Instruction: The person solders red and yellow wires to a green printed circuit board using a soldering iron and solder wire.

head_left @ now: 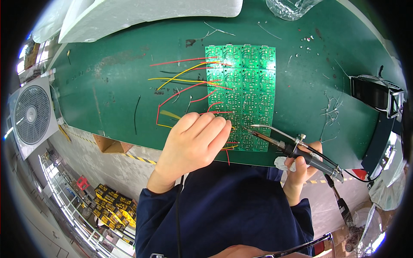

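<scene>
A green circuit board panel [258, 81] lies on the green bench, with red, yellow and black wires running off its left side. My left hand [193, 139] is closed over the panel's lower left edge, its fingers curled and pinched. A yellow wire [233, 127] pokes out by its fingertips; the grip itself is hidden beneath the knuckles. My right hand [303, 165] grips a soldering iron [309, 160] with a curved metal solder feed tube along it. The iron's tip points left at the lower part of the panel, close to my left fingertips. White tissue [282, 163] shows beside my right hand.
Wire scraps [331, 109] and solder bits litter the bench [112, 94]. A black device in a metal frame [376, 94] stands at the right edge. White foam [150, 13] and a clear plastic bag [292, 8] sit at the far side. A fan [32, 112] is on the left.
</scene>
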Tool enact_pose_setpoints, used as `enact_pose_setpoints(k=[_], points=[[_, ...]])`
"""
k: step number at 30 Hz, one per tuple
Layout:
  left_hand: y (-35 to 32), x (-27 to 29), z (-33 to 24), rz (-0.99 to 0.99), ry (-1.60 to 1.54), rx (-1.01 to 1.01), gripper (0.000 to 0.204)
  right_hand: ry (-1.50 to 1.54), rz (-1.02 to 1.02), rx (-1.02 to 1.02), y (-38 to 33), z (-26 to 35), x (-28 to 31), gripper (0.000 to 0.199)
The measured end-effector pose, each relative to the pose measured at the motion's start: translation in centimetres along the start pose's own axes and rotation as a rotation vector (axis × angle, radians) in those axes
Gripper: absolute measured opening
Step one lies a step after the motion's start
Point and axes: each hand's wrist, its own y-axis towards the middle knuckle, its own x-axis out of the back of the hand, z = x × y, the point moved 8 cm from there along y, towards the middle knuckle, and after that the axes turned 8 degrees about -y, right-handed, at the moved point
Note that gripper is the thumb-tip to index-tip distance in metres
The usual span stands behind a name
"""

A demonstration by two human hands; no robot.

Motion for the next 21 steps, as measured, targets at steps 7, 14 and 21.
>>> enact_pose_setpoints(k=[7,14,21], points=[[0.0,0.4,0.2,-0.009,-0.054,0.030,0.020,0.141,0.131,-0.011,0.0,-0.7,0.4,0.029],[-1.2,1.0,1.5,-0.071,-0.073,0.108,0.021,0.142,0.127,-0.003,0.0,-0.9,0.5,0.029],[-0.9,1.0,1.6,-0.120,-0.099,0.142,0.022,0.150,0.138,-0.014,0.0,-0.7,0.3,0.030]])
